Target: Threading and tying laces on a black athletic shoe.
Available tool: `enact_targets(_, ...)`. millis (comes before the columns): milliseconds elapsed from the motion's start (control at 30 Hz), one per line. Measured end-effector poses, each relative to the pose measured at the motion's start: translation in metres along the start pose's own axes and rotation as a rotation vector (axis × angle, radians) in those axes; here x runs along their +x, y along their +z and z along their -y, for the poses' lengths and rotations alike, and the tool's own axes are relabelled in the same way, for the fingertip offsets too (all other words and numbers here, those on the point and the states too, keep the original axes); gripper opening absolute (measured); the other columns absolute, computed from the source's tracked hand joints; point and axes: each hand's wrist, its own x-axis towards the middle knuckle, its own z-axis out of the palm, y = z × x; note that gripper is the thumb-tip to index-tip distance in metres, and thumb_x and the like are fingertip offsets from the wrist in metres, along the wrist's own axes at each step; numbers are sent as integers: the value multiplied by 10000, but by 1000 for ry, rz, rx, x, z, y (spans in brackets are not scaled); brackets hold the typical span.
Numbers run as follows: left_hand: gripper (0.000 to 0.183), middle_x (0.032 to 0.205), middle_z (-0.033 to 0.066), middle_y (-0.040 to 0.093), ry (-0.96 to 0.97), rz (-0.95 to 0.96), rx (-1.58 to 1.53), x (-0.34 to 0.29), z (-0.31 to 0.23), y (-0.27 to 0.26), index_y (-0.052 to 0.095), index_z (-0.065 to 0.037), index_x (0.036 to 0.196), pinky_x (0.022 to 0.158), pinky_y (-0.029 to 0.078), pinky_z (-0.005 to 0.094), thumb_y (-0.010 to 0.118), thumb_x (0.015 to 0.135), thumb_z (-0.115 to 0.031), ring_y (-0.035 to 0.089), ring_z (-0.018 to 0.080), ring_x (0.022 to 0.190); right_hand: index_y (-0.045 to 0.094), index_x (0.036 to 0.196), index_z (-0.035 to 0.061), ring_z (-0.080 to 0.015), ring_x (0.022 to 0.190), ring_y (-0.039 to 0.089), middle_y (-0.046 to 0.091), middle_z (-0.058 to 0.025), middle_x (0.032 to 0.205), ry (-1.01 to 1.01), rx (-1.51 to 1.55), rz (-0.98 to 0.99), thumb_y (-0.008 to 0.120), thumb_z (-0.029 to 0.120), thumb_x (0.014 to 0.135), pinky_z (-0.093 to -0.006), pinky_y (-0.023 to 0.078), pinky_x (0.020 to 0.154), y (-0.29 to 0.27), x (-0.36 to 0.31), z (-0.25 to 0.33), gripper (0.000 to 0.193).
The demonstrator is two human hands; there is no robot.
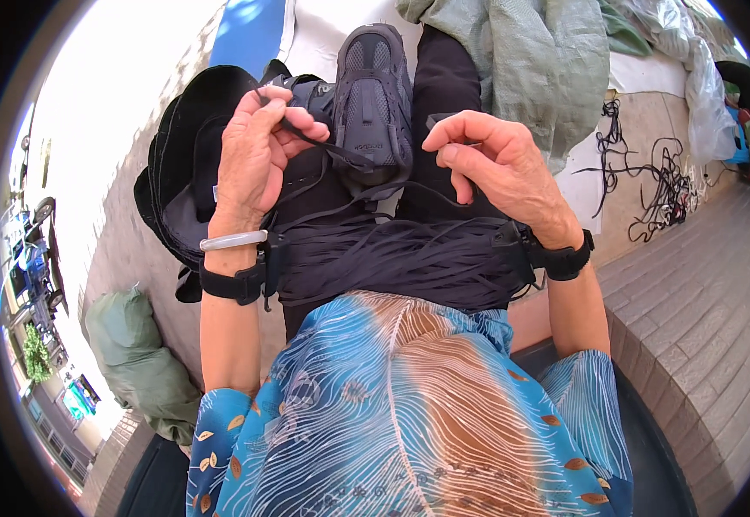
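Black lace (351,158), one: pinched in the fingers of our left hand (258,153), trailing across the shoe (375,99). Our right hand (502,159), fingers curled, nearby; its hold we cannot tell.

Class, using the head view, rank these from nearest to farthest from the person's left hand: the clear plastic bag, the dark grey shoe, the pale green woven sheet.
Measured from the left hand:
1. Dark grey shoe: just to its right.
2. Pale green woven sheet: farther right, near the top of the picture.
3. Clear plastic bag: at the far right, beyond the sheet.
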Motion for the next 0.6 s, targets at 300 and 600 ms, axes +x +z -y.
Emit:
enact_targets(300, 526, 906, 215, 644, 197, 60, 1278, 33, 66, -13, 404, 60, 1246, 679, 502, 426, 487, 928, -351, 637, 373, 753, 569, 720, -53, -388, 700, 652, 624, -255, 686, -108, -1026, -126, 622, 263, 833, -423, 538, 619, 29, 62, -77, 340)
enact_targets(600, 457, 668, 318, 574, 257, 188, 1375, 10, 88, 10, 315, 156, 1189, 571, 516, 482, 505, 877, -118, 619, 449, 637, 581, 738, -7, -377, 705, 657, 627, -232, 695, -145, -1171, -105, 602, 127, 793, -425, 540, 631, 39, 45, -75, 147)
